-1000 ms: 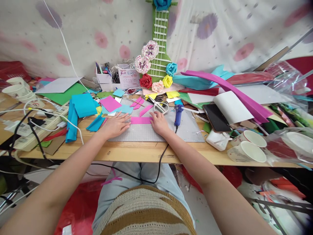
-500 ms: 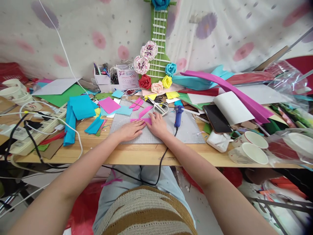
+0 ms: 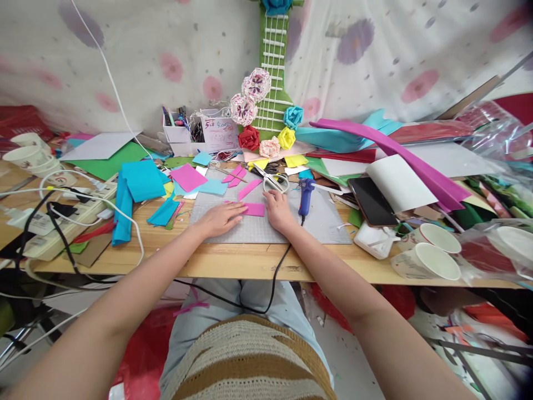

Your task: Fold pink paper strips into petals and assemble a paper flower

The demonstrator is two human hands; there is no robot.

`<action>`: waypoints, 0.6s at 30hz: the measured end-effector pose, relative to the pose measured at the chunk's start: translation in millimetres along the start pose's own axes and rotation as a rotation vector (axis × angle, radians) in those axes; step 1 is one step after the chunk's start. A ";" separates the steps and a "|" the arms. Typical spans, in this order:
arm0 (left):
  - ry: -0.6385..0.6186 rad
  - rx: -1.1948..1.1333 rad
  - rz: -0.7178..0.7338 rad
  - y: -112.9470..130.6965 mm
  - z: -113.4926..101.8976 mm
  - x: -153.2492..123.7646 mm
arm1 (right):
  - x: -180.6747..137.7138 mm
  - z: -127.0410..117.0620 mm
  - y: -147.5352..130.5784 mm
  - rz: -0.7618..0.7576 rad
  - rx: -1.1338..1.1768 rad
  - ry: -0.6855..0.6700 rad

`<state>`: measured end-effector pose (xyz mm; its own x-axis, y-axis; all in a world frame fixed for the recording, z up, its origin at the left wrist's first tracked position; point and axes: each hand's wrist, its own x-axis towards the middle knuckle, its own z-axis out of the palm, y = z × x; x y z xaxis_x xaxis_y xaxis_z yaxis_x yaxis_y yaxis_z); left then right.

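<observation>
A pink paper strip (image 3: 255, 209) lies on the grey cutting mat (image 3: 320, 222) in front of me. My left hand (image 3: 220, 218) lies flat with fingers stretched out, pressing the strip's left part. My right hand (image 3: 278, 209) rests on the mat at the strip's right end, fingers down on its edge. A blue glue gun (image 3: 306, 194) lies just right of my right hand, and scissors (image 3: 271, 178) lie just beyond it. More pink scraps (image 3: 249, 189) sit further back on the mat.
Blue paper pieces (image 3: 141, 180) and a power strip (image 3: 62, 214) with cables lie at the left. A phone (image 3: 371, 201), paper cups (image 3: 427, 260) and paper sheets crowd the right. Paper roses (image 3: 249, 138) and a green guitar shape (image 3: 272, 66) stand at the back.
The pink strip is shorter now, folded over. My left hand slid right onto it, and my right hand drew back to its right end.
</observation>
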<state>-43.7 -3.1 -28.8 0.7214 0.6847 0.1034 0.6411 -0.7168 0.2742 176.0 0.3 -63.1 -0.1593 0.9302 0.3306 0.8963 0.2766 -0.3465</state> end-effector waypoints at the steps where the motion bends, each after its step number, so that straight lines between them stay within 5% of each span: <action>1: 0.082 -0.006 -0.014 0.3 -0.7 2.8 | 0.8 -0.4 -1.0 -0.020 0.020 0.009; 5: 0.244 0.003 -0.088 1.0 -5.7 23.8 | 1.1 -2.8 -8.1 -0.115 0.117 0.024; 12: -0.019 0.114 -0.188 -9.1 -16.9 59.3 | 0.3 -6.3 -14.0 -0.114 0.181 -0.053; 18: 0.105 0.274 -0.325 -7.4 -24.7 61.6 | 2.6 -8.0 -14.5 -0.081 0.273 -0.074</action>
<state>-10.5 47.6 -0.9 0.4493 0.8801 0.1538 0.8864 -0.4606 0.0463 165.9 -3.2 -50.3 -0.2643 0.9147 0.3056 0.7364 0.3961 -0.5485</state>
